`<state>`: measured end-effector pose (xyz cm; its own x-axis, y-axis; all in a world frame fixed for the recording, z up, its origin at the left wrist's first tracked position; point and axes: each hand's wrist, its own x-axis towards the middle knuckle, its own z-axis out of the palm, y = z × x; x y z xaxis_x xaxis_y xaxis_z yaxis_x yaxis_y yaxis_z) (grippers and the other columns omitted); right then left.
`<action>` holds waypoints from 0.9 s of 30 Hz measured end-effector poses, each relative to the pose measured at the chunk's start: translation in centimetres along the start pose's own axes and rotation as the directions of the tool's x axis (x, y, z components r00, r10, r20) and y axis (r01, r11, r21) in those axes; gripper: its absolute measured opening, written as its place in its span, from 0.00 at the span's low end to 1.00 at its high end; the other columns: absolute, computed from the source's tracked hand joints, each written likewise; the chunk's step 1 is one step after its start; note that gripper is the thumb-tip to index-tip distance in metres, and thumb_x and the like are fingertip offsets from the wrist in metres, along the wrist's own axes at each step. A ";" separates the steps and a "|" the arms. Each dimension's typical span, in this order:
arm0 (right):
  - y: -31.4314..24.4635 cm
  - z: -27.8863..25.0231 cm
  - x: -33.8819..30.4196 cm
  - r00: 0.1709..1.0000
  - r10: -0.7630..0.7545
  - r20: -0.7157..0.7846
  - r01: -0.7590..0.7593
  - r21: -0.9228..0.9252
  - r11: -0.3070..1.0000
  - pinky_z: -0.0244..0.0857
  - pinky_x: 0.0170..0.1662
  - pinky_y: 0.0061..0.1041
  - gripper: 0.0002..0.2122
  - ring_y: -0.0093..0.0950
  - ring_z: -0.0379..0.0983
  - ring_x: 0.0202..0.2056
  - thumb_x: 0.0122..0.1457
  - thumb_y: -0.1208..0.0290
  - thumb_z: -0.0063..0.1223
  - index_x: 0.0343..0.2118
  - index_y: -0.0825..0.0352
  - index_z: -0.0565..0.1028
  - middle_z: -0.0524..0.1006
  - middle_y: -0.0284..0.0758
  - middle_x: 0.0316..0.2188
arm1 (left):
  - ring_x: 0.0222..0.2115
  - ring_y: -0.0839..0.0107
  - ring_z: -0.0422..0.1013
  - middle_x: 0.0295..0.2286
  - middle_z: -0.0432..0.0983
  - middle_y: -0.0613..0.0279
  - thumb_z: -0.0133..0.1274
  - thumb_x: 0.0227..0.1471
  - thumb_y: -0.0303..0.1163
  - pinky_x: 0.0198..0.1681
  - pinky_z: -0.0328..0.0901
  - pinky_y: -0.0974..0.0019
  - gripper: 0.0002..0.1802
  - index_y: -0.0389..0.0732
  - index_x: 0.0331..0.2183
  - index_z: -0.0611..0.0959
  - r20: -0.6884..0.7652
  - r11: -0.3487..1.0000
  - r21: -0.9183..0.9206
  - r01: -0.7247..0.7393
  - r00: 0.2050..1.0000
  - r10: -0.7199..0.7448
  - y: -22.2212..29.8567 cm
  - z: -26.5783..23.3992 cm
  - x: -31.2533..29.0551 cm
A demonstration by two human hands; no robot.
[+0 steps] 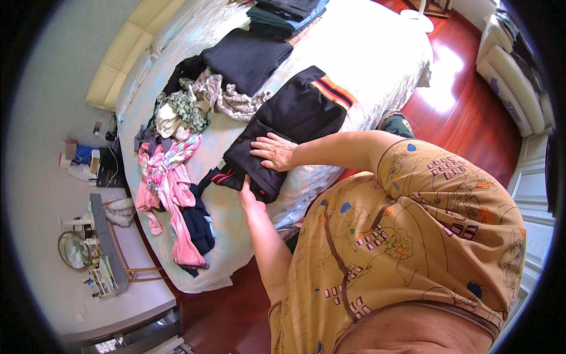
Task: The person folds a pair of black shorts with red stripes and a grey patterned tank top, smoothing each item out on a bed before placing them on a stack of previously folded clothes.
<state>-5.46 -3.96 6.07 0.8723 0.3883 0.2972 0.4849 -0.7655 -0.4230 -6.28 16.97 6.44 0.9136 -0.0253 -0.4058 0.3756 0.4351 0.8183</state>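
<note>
A black garment (306,106) lies folded on the bed, with a yellow, red and black striped band at its far right end. Red stripes mark a dark piece of cloth (227,177) at its near left edge; I cannot tell if it belongs to the same garment. My right hand (274,152) rests flat on the black fabric, fingers spread. At the near edge my left hand (252,193) grips the garment, thumb on top and the other fingers hidden beneath it.
Beyond lies a folded black garment (250,56), with a stack of dark folded clothes (289,17) farther back. Left of my hands are a grey patterned cloth (224,97) and a heap of pink clothes (168,177). The bed (377,35) has a pale cover; a cream sofa (507,82) stands at right.
</note>
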 end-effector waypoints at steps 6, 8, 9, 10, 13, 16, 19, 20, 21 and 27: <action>1.6 -3.4 1.0 0.949 0.097 0.300 -0.290 0.711 0.641 0.48 0.65 0.42 0.30 0.36 0.55 0.63 0.62 0.53 0.43 0.65 0.59 0.56 0.59 0.40 0.64 | 0.50 0.60 0.70 0.53 0.68 0.53 0.52 0.52 0.21 0.56 0.65 0.57 0.31 0.33 0.58 0.67 0.211 0.969 0.128 -0.210 0.961 0.180 4.0 6.0 -1.3; 0.9 -6.5 1.0 0.914 0.061 0.402 -0.406 0.893 0.193 0.53 0.64 0.38 0.30 0.34 0.61 0.60 0.63 0.49 0.42 0.64 0.61 0.59 0.63 0.39 0.62 | 0.51 0.61 0.69 0.54 0.68 0.53 0.52 0.50 0.18 0.57 0.63 0.59 0.33 0.33 0.59 0.65 0.304 0.936 0.215 -0.278 0.930 0.206 6.0 9.8 -2.5; 0.2 -8.0 1.2 0.898 0.012 0.441 -0.439 0.897 -0.056 0.55 0.63 0.36 0.30 0.32 0.64 0.58 0.63 0.47 0.41 0.63 0.62 0.61 0.65 0.39 0.60 | 0.51 0.62 0.69 0.54 0.67 0.54 0.51 0.48 0.17 0.57 0.62 0.62 0.36 0.33 0.60 0.63 0.348 0.917 0.264 -0.299 0.916 0.198 6.6 10.6 -1.8; -0.2 -9.4 1.2 0.882 -0.042 0.469 -0.459 0.836 -0.300 0.57 0.63 0.34 0.31 0.31 0.67 0.57 0.64 0.44 0.41 0.62 0.63 0.62 0.67 0.38 0.59 | 0.50 0.63 0.70 0.52 0.69 0.56 0.51 0.46 0.16 0.56 0.63 0.62 0.37 0.33 0.60 0.64 0.404 0.899 0.273 -0.342 0.889 0.216 7.0 12.3 -1.6; 2.5 -11.4 0.4 0.936 -0.030 0.350 -0.320 0.814 -0.484 0.62 0.60 0.36 0.34 0.33 0.71 0.53 0.60 0.39 0.44 0.59 0.64 0.65 0.70 0.39 0.57 | 0.47 0.64 0.71 0.49 0.70 0.56 0.52 0.41 0.19 0.53 0.65 0.64 0.36 0.32 0.56 0.67 0.528 0.783 0.434 -0.446 0.830 0.181 7.4 19.0 -1.6; 4.5 -15.1 -2.2 0.944 0.110 0.311 -0.215 0.832 -0.511 0.60 0.61 0.38 0.39 0.34 0.70 0.54 0.56 0.36 0.48 0.60 0.66 0.64 0.70 0.41 0.57 | 0.40 0.59 0.74 0.40 0.76 0.49 0.59 0.38 0.28 0.48 0.67 0.63 0.36 0.30 0.51 0.69 0.613 0.572 0.521 -0.633 0.744 0.265 5.8 23.9 0.3; 11.6 -16.9 -6.3 0.907 0.216 0.361 -0.203 0.825 -0.527 0.65 0.58 0.39 0.38 0.33 0.74 0.49 0.55 0.35 0.49 0.54 0.68 0.70 0.75 0.42 0.50 | 0.35 0.61 0.77 0.35 0.79 0.49 0.64 0.44 0.36 0.41 0.70 0.62 0.34 0.29 0.49 0.70 0.649 0.616 0.583 -0.530 0.760 0.040 2.8 29.6 -1.3; 14.4 -16.8 -7.8 0.902 0.245 0.356 -0.171 0.815 -0.554 0.66 0.56 0.40 0.36 0.33 0.76 0.46 0.55 0.35 0.50 0.52 0.68 0.72 0.78 0.42 0.47 | 0.33 0.64 0.77 0.35 0.80 0.50 0.64 0.46 0.39 0.39 0.70 0.63 0.34 0.28 0.49 0.70 0.667 0.640 0.604 -0.475 0.741 -0.079 2.0 31.2 -2.4; 15.7 -17.4 -8.4 0.860 0.343 0.378 -0.160 0.838 -0.522 0.69 0.54 0.39 0.35 0.33 0.77 0.44 0.55 0.36 0.51 0.50 0.68 0.73 0.79 0.42 0.45 | 0.31 0.68 0.77 0.33 0.80 0.51 0.61 0.51 0.36 0.37 0.71 0.66 0.31 0.27 0.51 0.69 0.751 0.573 0.539 -0.617 0.661 0.005 0.0 31.2 -1.7; 18.5 -18.6 -10.5 0.652 0.606 0.457 -0.377 0.888 -0.264 0.77 0.43 0.35 0.14 0.33 0.80 0.36 0.54 0.67 0.63 0.39 0.73 0.77 0.81 0.42 0.36 | 0.41 0.54 0.74 0.39 0.77 0.48 0.52 0.54 0.26 0.47 0.69 0.58 0.14 0.34 0.43 0.81 0.878 0.111 0.308 -0.945 0.328 0.348 -5.2 28.6 -2.4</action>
<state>-6.79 -31.73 11.01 0.8910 0.0238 -0.4533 -0.4006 0.5109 -0.7606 -5.96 -10.97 14.79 0.5670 -0.6471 0.5097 -0.7734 -0.2052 0.5998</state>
